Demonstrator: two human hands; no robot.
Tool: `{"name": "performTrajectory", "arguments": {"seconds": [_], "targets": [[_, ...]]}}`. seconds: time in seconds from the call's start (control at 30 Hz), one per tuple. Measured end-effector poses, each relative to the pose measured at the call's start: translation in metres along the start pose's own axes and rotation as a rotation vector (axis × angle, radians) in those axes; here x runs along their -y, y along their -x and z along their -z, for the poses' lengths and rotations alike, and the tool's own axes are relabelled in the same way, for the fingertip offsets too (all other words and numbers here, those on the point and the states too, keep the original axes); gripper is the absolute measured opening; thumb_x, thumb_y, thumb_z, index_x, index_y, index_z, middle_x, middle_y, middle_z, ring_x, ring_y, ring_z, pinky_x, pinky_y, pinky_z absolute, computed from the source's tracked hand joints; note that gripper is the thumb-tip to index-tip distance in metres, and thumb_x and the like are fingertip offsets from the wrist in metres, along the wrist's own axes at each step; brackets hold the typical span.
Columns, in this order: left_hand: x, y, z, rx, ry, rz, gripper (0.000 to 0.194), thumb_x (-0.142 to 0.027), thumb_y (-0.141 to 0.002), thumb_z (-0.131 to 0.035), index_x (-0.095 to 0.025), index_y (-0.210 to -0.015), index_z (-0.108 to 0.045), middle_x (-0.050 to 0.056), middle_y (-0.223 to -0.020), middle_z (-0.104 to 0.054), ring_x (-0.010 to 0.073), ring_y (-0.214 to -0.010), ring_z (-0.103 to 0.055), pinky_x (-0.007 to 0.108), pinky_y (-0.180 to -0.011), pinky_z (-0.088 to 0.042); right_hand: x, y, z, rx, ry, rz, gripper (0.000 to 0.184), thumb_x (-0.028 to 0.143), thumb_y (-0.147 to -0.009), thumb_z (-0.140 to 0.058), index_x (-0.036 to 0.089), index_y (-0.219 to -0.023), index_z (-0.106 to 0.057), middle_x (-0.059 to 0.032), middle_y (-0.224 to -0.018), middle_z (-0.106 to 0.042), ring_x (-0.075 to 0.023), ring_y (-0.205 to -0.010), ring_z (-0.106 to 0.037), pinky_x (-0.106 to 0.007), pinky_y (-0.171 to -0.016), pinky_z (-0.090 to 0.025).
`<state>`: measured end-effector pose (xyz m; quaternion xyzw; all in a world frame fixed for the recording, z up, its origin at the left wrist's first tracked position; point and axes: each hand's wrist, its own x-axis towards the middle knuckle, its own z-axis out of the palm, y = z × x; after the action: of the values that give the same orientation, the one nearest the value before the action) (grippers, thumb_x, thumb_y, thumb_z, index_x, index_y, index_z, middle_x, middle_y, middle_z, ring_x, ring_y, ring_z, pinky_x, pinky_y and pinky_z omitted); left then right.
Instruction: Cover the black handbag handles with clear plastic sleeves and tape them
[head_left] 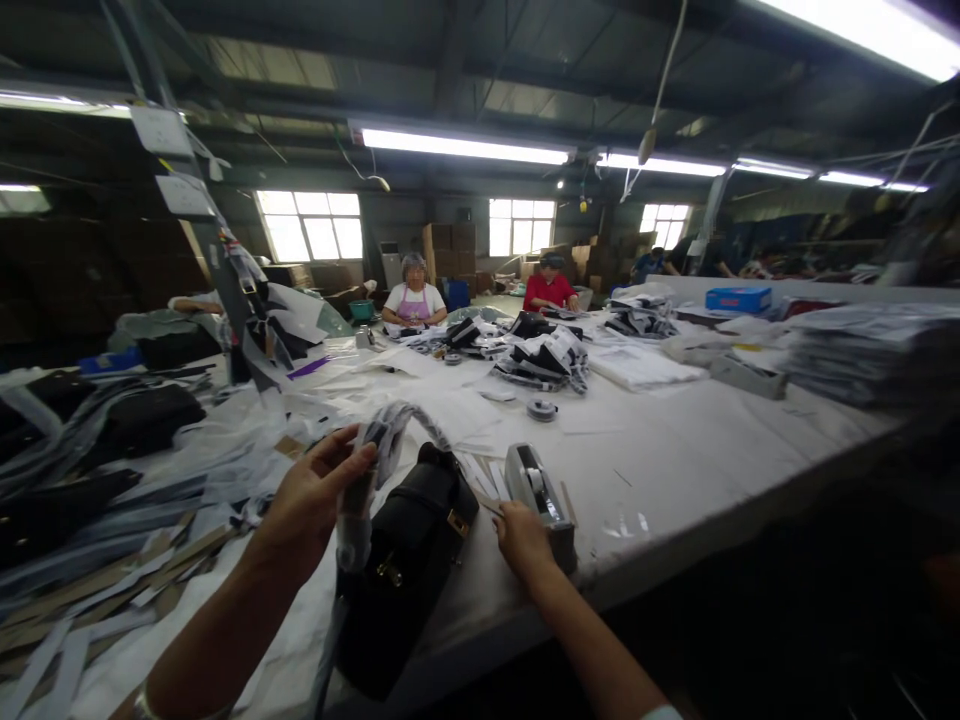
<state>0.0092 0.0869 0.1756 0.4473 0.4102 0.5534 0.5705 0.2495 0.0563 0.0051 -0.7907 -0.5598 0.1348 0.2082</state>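
Note:
A black handbag (409, 560) with gold-coloured metal fittings lies on the table in front of me. Its handle (386, 440), wrapped in clear plastic film, arches up above the bag. My left hand (326, 480) grips this handle between thumb and fingers on the bag's left side. To the right of the bag, my right hand (523, 540) is closed with its fingertips on a thin brownish strip (487, 503). Just beyond that hand stands a grey tape dispenser (538, 490). White paper strips (480, 475) lie between the bag and the dispenser.
Brown and white strips (112, 590) and more black bags (146, 415) cover the left side. A roll of tape (541, 410) and wrapped pieces (544, 360) lie farther back. Stacked flat packs (862, 350) stand at the right. Two people (414, 295) sit across the table.

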Motion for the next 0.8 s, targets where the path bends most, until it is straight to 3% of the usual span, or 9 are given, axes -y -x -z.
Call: {"name": "performTrajectory", "arguments": {"seconds": [0.2,0.4,0.53,0.6,0.67,0.73,0.8], "targets": [[0.006,0.013,0.001,0.02,-0.05,-0.012,0.06,-0.033,-0.056,-0.091,-0.019,-0.11,-0.068,0.001,-0.088,-0.075,0.0162,-0.082,-0.068,0.018,-0.068,-0.052,0.02,-0.051,-0.018,0.097,0.151,-0.116,0.028,0.031,-0.093,-0.062,0.015,-0.117,-0.06,-0.0088,-0.119,-0.063,-0.0225,-0.1,-0.064,-0.043,-0.085,-0.055],[0.003,0.017,0.002,0.015,-0.08,-0.027,0.066,-0.041,-0.054,-0.09,-0.018,-0.111,-0.067,0.002,-0.087,-0.075,0.0205,-0.087,-0.068,0.023,-0.074,-0.051,0.019,-0.063,-0.014,0.159,0.168,-0.153,0.026,0.031,-0.094,-0.062,0.015,-0.114,-0.061,-0.0076,-0.114,-0.065,-0.0213,-0.097,-0.065,-0.041,-0.083,-0.056],[0.004,0.015,0.004,0.001,-0.102,-0.029,0.063,-0.042,-0.056,-0.089,-0.018,-0.111,-0.067,0.002,-0.088,-0.074,0.0216,-0.089,-0.068,0.025,-0.076,-0.05,0.017,-0.048,0.009,0.071,0.104,-0.079,0.018,0.029,-0.094,-0.062,0.015,-0.103,-0.066,-0.0068,-0.107,-0.068,-0.0216,-0.099,-0.065,-0.042,-0.086,-0.054],[0.004,0.015,0.005,-0.015,-0.103,-0.031,0.062,-0.042,-0.057,-0.088,-0.018,-0.111,-0.067,0.003,-0.087,-0.074,0.0225,-0.091,-0.068,0.026,-0.076,-0.05,0.018,-0.034,0.027,-0.011,0.04,0.025,0.015,0.025,-0.095,-0.058,0.015,-0.094,-0.07,-0.0072,-0.103,-0.07,-0.0233,-0.107,-0.062,-0.042,-0.094,-0.048],[0.003,0.016,0.004,-0.025,-0.099,-0.034,0.062,-0.042,-0.057,-0.087,-0.019,-0.111,-0.067,0.003,-0.088,-0.074,0.0232,-0.091,-0.068,0.027,-0.076,-0.05,0.02,-0.017,0.047,-0.087,-0.043,0.161,0.022,0.023,-0.096,-0.053,0.019,-0.091,-0.073,-0.007,-0.101,-0.071,-0.0226,-0.113,-0.059,-0.034,-0.099,-0.043],[0.003,0.018,0.002,-0.027,-0.101,-0.048,0.059,-0.042,-0.057,-0.087,-0.019,-0.109,-0.068,0.004,-0.09,-0.075,0.0233,-0.089,-0.069,0.028,-0.076,-0.051,0.026,0.001,0.067,-0.122,-0.162,0.281,0.027,0.028,-0.098,-0.047,0.023,-0.105,-0.072,-0.0045,-0.098,-0.072,-0.019,-0.101,-0.064,-0.027,-0.09,-0.046],[0.002,0.021,-0.001,-0.026,-0.116,-0.064,0.056,-0.042,-0.057,-0.086,-0.019,-0.105,-0.069,0.004,-0.088,-0.075,0.0228,-0.086,-0.069,0.027,-0.074,-0.051,0.035,0.017,0.083,-0.067,-0.419,0.367,0.033,0.034,-0.098,-0.045,0.024,-0.122,-0.065,-0.002,-0.084,-0.072,-0.0169,-0.076,-0.067,-0.025,-0.07,-0.05]]}}
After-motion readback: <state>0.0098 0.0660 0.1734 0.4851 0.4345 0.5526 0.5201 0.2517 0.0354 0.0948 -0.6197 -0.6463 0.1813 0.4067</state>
